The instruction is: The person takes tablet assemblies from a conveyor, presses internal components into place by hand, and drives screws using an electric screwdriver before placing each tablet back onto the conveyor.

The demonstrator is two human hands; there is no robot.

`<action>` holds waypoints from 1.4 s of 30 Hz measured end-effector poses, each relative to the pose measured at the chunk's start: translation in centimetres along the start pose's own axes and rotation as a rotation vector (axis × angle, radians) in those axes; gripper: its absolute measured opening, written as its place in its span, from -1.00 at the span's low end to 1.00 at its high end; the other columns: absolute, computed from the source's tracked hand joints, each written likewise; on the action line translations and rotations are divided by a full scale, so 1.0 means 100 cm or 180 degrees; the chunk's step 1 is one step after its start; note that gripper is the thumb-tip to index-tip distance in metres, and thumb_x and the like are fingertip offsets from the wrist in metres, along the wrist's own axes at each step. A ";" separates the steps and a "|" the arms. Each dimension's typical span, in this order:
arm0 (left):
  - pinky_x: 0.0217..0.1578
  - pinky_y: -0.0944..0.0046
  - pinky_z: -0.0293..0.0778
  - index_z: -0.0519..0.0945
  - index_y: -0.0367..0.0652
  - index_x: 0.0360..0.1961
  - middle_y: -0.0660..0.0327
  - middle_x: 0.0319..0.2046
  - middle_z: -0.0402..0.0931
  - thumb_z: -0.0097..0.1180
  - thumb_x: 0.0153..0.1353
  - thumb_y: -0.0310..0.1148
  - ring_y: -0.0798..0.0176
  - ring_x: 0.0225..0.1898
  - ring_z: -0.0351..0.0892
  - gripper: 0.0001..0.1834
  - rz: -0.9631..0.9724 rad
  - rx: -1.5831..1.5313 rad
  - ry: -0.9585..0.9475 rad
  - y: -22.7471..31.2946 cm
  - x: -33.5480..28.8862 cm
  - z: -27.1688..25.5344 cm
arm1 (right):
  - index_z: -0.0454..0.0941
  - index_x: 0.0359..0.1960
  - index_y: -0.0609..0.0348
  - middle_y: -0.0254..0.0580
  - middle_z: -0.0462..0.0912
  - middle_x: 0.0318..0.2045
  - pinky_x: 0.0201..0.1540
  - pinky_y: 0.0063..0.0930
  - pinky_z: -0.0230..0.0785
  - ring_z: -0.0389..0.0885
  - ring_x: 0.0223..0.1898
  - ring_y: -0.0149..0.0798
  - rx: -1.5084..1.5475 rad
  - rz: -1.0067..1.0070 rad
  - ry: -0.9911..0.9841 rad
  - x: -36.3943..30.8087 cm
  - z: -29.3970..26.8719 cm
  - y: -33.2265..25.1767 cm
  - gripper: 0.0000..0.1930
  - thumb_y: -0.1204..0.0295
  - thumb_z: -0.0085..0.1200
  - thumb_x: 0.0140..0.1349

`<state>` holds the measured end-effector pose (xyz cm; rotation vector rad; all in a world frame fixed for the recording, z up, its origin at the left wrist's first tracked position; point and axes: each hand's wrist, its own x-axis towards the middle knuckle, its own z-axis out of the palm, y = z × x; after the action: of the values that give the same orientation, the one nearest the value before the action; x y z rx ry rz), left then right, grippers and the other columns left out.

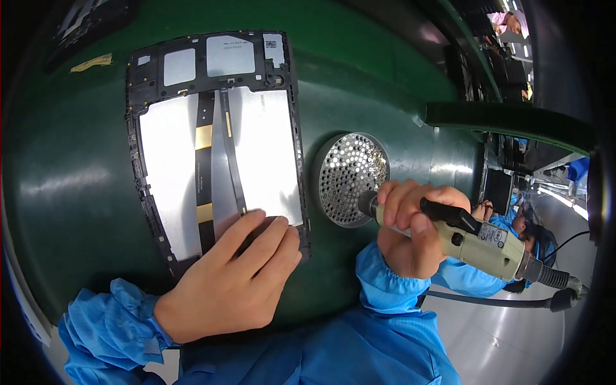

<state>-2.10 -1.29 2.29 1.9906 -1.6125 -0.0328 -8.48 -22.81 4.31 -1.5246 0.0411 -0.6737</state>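
An opened tablet (266, 147) lies on the green bench, its inside up, with silver plates, a black frame and a flat dark cable down the middle. My left hand (228, 285) rests on its near edge, fingers extended and slightly bent over the lower end of the cable; what lies under the fingertips is hidden. In my right hand (414, 228) is a cream-coloured electric screwdriver (491, 247) with a black lever. Its dark front end points left, over the near right rim of a round metal tray (337, 173) full of holes. Small screws (377, 160) gather on the tray's right side. The bit's tip cannot be made out.
A dark device (83, 29) lies at the far left, beside a yellow strip (92, 62). A green rail (507, 115) crosses at the right. The screwdriver's thick cable (487, 300) loops back beneath it. Other people sit farther along at the right.
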 end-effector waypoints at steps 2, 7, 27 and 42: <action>0.13 -0.08 0.35 0.67 -0.23 -0.22 0.00 -0.13 0.58 0.19 0.06 -0.46 -0.01 0.03 0.50 -0.78 0.0089 -0.0059 -0.0170 -0.006 0.004 -0.004 | 0.32 -0.04 0.18 -0.19 0.42 -0.62 -0.34 -0.23 0.36 0.43 -0.56 -0.26 -0.0029 0.0014 0.0029 -0.002 -0.001 0.001 -0.66 0.50 0.11 0.16; 0.15 -0.13 0.31 0.68 -0.26 -0.25 -0.03 -0.11 0.55 0.20 0.05 -0.47 -0.01 0.04 0.49 -0.79 0.0152 -0.0095 -0.0048 -0.009 -0.004 0.000 | 0.33 -0.02 0.10 -0.28 0.44 -0.62 -0.38 -0.27 0.37 0.46 -0.57 -0.29 0.0105 -0.0236 0.0144 -0.010 0.007 -0.037 -0.65 0.46 0.12 0.16; 0.12 -0.07 0.37 0.71 -0.27 -0.37 0.00 -0.14 0.56 0.26 0.03 -0.43 0.04 0.00 0.51 -0.85 0.0038 -0.0214 0.0289 -0.009 -0.004 0.010 | 0.35 -0.17 0.26 -0.21 0.43 -0.68 -0.57 -0.29 0.41 0.46 -0.67 -0.25 0.0213 -0.0068 -0.0829 -0.031 0.037 -0.029 -0.71 0.67 0.06 0.04; 0.13 -0.07 0.36 0.71 -0.25 -0.38 0.01 -0.15 0.56 0.26 0.04 -0.42 0.04 -0.01 0.50 -0.86 0.0081 -0.0222 0.0274 -0.010 -0.004 0.009 | 0.34 -0.17 0.21 -0.23 0.43 -0.66 -0.55 -0.31 0.40 0.45 -0.66 -0.27 0.0031 -0.0120 -0.0995 -0.030 0.038 -0.025 -0.68 0.60 0.10 0.00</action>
<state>-1.61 -1.20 0.94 1.8928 -1.5609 0.0061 -10.24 -17.83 5.83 -1.6090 -0.2277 -0.4580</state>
